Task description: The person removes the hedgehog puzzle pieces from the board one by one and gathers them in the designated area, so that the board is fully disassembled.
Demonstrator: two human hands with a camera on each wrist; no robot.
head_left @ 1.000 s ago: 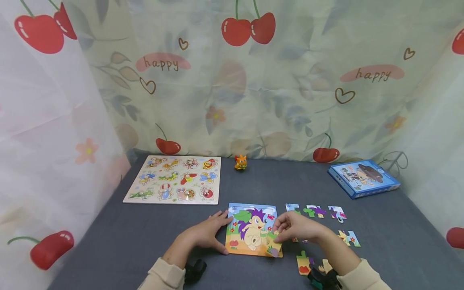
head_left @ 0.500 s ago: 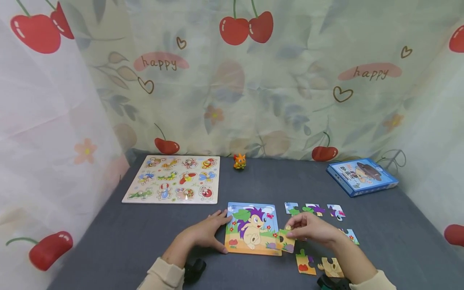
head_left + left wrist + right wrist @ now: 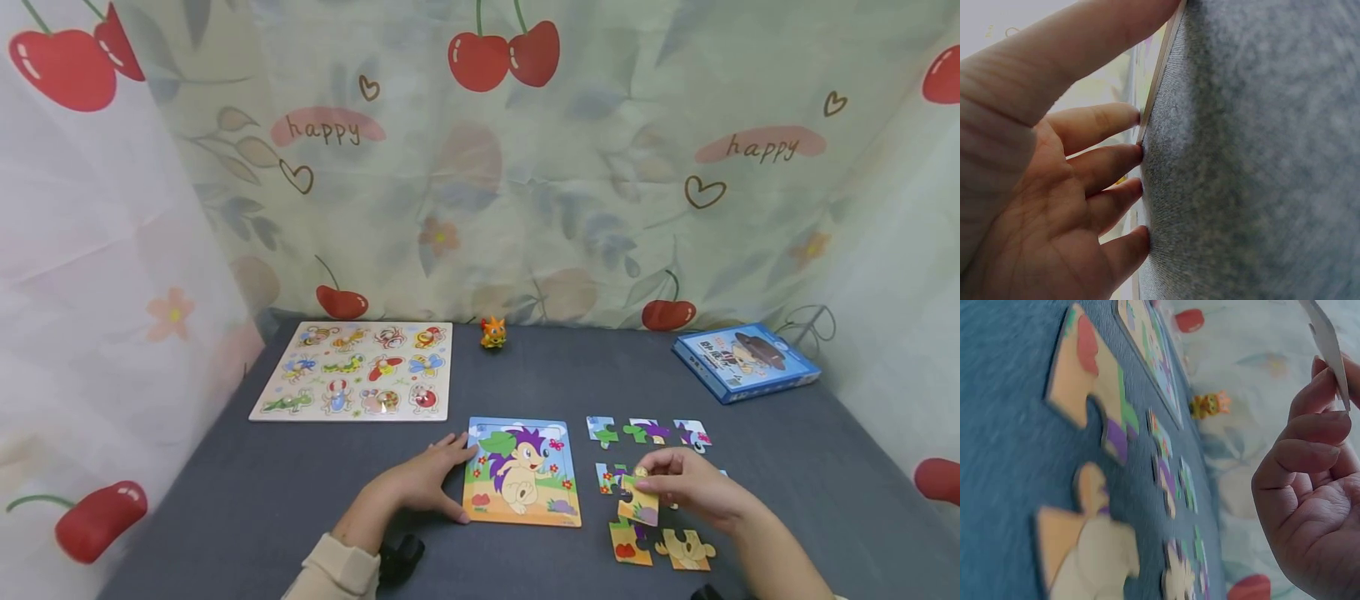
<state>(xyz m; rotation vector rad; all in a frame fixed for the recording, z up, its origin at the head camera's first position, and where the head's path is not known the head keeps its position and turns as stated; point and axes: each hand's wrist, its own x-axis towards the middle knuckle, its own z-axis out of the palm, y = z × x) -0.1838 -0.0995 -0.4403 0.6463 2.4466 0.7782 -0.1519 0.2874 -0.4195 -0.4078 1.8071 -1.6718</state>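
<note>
A square hedgehog puzzle board (image 3: 521,477) lies flat in the middle of the table in the head view. Along its left side rests my left hand (image 3: 420,483), thumb and fingertips touching the edge; the left wrist view has this hand (image 3: 1054,206) side-on. My right hand (image 3: 697,487) pinches a yellow puzzle piece (image 3: 639,507) with a purple patch, tilted above the loose pieces right of the board. In the right wrist view the held piece (image 3: 1327,347) appears edge-on. Below it lie a piece with a red shape (image 3: 628,546) and a cream piece (image 3: 686,552).
Several more puzzle pieces (image 3: 648,431) lie in rows; the right hand covers some. An insect board (image 3: 352,371) is at the back left, a small orange toy figure (image 3: 492,333) at the back. A blue box (image 3: 746,364) sits at the back right, before a curtain (image 3: 562,225).
My right hand has carried the yellow puzzle piece right, from over the board's lower right corner to above the loose pieces. The left hand stays at the board.
</note>
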